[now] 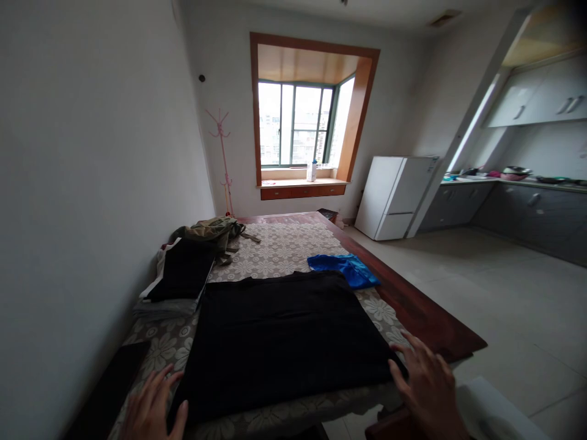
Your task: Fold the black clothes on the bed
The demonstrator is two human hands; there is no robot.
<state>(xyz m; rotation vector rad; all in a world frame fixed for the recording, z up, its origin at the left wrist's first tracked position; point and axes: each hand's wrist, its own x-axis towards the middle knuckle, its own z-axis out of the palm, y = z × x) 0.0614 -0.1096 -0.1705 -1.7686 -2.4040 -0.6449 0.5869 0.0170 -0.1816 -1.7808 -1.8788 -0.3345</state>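
A black cloth [284, 342] lies spread flat on the floral tablecloth [275, 241] in front of me. My left hand [156, 403] is at its near left corner, fingers spread, with nothing seen in it. At the near right corner is my right hand [424, 379], fingers apart, thumb beside the cloth's edge; whether it touches the fabric is hard to tell. Past the cloth's far right corner lies a crumpled blue cloth [343, 269]. Folded dark clothes [183, 269] are stacked to the left.
An olive bag [211, 229] with straps sits behind the stack, near the left wall. The table's dark red wooden edge [413, 299] runs along the right. Farther off stand a pink coat rack [224, 156], a white fridge [389, 195] and a kitchen counter [495, 179].
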